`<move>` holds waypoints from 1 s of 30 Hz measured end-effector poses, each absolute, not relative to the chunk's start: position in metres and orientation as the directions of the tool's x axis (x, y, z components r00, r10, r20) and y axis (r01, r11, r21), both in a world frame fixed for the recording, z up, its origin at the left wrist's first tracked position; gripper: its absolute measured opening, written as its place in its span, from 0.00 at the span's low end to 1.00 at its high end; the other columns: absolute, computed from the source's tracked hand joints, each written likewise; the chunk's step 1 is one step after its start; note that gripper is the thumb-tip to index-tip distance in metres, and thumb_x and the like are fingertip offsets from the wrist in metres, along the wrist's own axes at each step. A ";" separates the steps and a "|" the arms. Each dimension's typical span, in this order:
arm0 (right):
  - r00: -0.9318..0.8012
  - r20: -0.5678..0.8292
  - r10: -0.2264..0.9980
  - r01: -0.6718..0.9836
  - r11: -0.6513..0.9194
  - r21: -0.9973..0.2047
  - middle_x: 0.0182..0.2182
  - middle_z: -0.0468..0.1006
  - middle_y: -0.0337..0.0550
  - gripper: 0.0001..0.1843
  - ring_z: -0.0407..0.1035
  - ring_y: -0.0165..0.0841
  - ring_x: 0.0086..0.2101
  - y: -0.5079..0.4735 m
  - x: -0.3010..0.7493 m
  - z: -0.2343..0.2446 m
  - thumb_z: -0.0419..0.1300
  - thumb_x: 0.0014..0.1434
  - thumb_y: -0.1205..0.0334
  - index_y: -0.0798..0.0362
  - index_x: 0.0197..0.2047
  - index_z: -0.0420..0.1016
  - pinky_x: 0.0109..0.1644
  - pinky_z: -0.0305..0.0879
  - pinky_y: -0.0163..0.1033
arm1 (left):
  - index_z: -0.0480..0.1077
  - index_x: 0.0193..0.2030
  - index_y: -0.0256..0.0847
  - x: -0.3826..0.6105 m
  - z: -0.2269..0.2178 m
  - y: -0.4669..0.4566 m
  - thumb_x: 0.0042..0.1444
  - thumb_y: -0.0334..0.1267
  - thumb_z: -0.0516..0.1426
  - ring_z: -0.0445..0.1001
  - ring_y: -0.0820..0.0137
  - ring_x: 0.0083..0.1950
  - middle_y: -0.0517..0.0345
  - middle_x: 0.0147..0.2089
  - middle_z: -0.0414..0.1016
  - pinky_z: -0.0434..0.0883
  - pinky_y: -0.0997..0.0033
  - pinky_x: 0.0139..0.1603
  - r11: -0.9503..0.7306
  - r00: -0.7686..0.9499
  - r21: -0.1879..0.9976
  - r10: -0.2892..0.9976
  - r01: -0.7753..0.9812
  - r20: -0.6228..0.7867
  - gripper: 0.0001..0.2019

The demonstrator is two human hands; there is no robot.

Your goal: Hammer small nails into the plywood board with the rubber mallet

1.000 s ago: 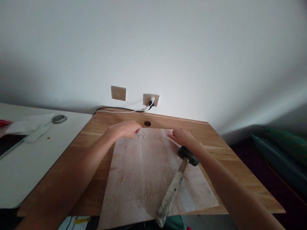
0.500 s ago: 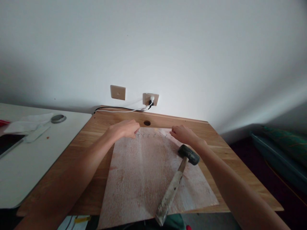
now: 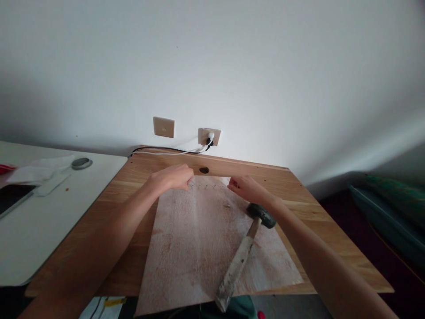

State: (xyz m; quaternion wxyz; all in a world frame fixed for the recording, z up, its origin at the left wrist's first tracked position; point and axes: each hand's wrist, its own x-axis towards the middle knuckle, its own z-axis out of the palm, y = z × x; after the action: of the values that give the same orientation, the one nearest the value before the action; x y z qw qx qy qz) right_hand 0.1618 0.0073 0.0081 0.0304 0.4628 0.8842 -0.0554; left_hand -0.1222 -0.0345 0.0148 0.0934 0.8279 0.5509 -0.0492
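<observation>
A thin reddish-white wooden board point(image 3: 186, 239) lies in front of me, with several small nails point(image 3: 206, 186) standing in a row near its far edge. My left hand point(image 3: 179, 176) is closed at the far left corner, beside the leftmost nails; its fingertips are partly hidden. My right hand point(image 3: 244, 186) is closed at the right end of the row, and I cannot make out what is between its fingers. A small loose piece point(image 3: 226, 205), perhaps a nail, lies just below the row. A mallet point(image 3: 237, 261) with a black head and worn handle rests on the board's right side.
Under the board is a wooden desk point(image 3: 308, 221) with a cable hole point(image 3: 204, 170). Cables run to a wall socket point(image 3: 209, 136). At left, a white table point(image 3: 40, 239) holds a phone point(image 3: 15, 197) and tissues. Cushions point(image 3: 392, 217) lie at the right.
My right hand has moved left along the row, over where a nail stood. A small loose piece now shows on the board below it. My left hand and the mallet stay put.
</observation>
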 end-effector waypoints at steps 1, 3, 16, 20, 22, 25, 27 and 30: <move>-0.544 -0.088 0.835 0.839 0.542 -0.048 0.42 0.87 0.53 0.12 0.81 0.40 0.43 0.009 0.162 0.007 0.57 0.74 0.63 0.57 0.45 0.83 0.45 0.67 0.37 | 0.77 0.29 0.40 -0.122 0.014 -0.034 0.51 0.28 0.62 0.74 0.67 0.32 0.56 0.32 0.80 0.59 0.68 0.31 -0.374 0.386 0.098 0.903 0.922 -0.189 0.04; -0.494 -0.070 0.867 0.869 0.495 -0.010 0.43 0.87 0.55 0.14 0.81 0.42 0.44 0.011 0.162 0.005 0.56 0.75 0.61 0.58 0.47 0.82 0.46 0.68 0.39 | 0.77 0.27 0.39 -0.122 0.014 -0.033 0.51 0.28 0.62 0.74 0.67 0.31 0.56 0.30 0.79 0.58 0.68 0.31 -0.369 0.383 0.107 0.903 0.923 -0.192 0.05; -0.395 -0.192 0.898 0.896 0.423 0.134 0.58 0.79 0.49 0.18 0.78 0.41 0.51 0.012 0.152 -0.010 0.65 0.73 0.54 0.52 0.61 0.76 0.54 0.78 0.52 | 0.79 0.35 0.42 -0.108 0.023 -0.039 0.54 0.29 0.64 0.78 0.69 0.35 0.61 0.34 0.83 0.65 0.71 0.35 -0.480 0.547 0.363 0.830 0.799 -0.106 0.04; -0.415 -0.187 0.891 0.891 0.439 0.116 0.58 0.79 0.49 0.19 0.78 0.42 0.51 0.013 0.155 -0.010 0.65 0.73 0.54 0.52 0.62 0.76 0.55 0.78 0.53 | 0.80 0.44 0.43 -0.103 0.020 -0.040 0.55 0.35 0.66 0.78 0.69 0.35 0.61 0.36 0.83 0.64 0.71 0.35 -0.489 0.560 0.365 0.820 0.792 -0.116 0.09; -0.428 -0.172 0.887 0.889 0.447 0.094 0.58 0.79 0.49 0.18 0.78 0.41 0.51 0.012 0.156 -0.009 0.65 0.72 0.54 0.52 0.61 0.76 0.54 0.78 0.52 | 0.80 0.44 0.43 -0.107 0.020 -0.037 0.57 0.34 0.63 0.78 0.68 0.36 0.60 0.37 0.83 0.64 0.71 0.36 -0.490 0.548 0.359 0.834 0.794 -0.072 0.08; -0.458 -0.133 0.879 0.883 0.467 0.041 0.54 0.81 0.49 0.15 0.79 0.40 0.49 0.011 0.157 -0.003 0.63 0.74 0.55 0.54 0.58 0.78 0.54 0.78 0.51 | 0.79 0.42 0.41 -0.116 0.017 -0.032 0.57 0.31 0.61 0.79 0.67 0.40 0.57 0.40 0.83 0.66 0.70 0.39 -0.507 0.533 0.300 0.846 0.808 -0.007 0.08; -0.494 -0.108 0.863 0.868 0.496 -0.012 0.49 0.84 0.50 0.12 0.79 0.39 0.47 0.009 0.156 0.004 0.60 0.76 0.60 0.57 0.55 0.79 0.54 0.76 0.47 | 0.79 0.42 0.41 -0.120 0.013 -0.029 0.55 0.30 0.62 0.79 0.64 0.44 0.54 0.44 0.83 0.67 0.70 0.42 -0.509 0.525 0.242 0.851 0.826 -0.002 0.09; -0.573 -0.127 0.810 0.819 0.562 -0.112 0.44 0.87 0.48 0.10 0.80 0.35 0.44 0.004 0.155 0.014 0.59 0.75 0.63 0.56 0.50 0.82 0.49 0.72 0.37 | 0.79 0.42 0.40 -0.121 0.008 -0.026 0.54 0.28 0.62 0.80 0.62 0.46 0.53 0.45 0.84 0.67 0.69 0.43 -0.497 0.513 0.201 0.858 0.844 -0.034 0.10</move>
State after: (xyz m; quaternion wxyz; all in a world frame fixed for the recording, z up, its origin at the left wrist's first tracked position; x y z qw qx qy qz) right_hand 0.1548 0.0044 0.0144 0.0307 0.4611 0.8832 -0.0793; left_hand -0.1213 -0.0259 0.0077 0.0962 0.8644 0.4922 0.0351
